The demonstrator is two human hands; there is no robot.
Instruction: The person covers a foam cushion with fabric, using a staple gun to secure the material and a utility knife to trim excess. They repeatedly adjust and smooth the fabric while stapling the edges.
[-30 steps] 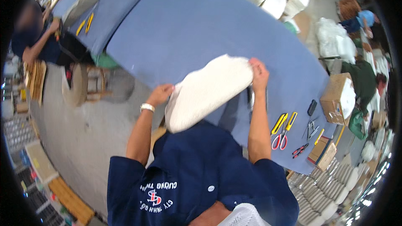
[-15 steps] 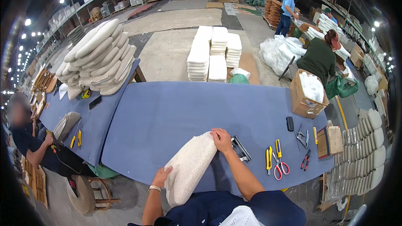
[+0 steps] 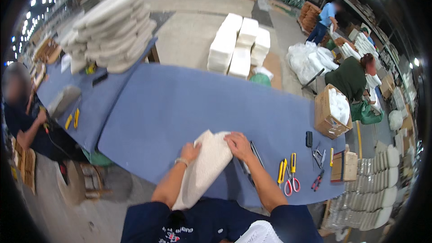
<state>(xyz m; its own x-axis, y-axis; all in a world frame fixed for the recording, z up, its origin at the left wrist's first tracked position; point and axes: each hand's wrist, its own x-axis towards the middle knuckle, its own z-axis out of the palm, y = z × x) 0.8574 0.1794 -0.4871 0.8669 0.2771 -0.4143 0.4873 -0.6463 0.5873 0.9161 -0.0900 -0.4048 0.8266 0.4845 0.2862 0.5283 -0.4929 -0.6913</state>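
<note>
A cream, textured upholstered cushion [image 3: 203, 173] stands tilted on the blue-covered table [image 3: 175, 94], its lower end against my body. My left hand [image 3: 192, 152] is closed on its upper left edge, the fingertips partly hidden. At the top right corner my right hand [image 3: 238, 146] grips the fabric with bent fingers. Beside my right forearm lies a staple gun [image 3: 257, 152], partly covered by the arm. Farther right are red-handled scissors [image 3: 292, 184] and two yellow utility knives [image 3: 281, 171].
Red-handled pliers [image 3: 317, 180], a small black case [image 3: 308, 139] and a cardboard box of white filling [image 3: 328, 112] sit to the right. Cushions [image 3: 112, 31] are piled at the back left. A co-worker [image 3: 24, 112] is at the left, with others at the right.
My left hand has moved from the cushion's lower left side up to its upper edge. The cushion now stands more upright and narrower in view, and the head view has tilted.
</note>
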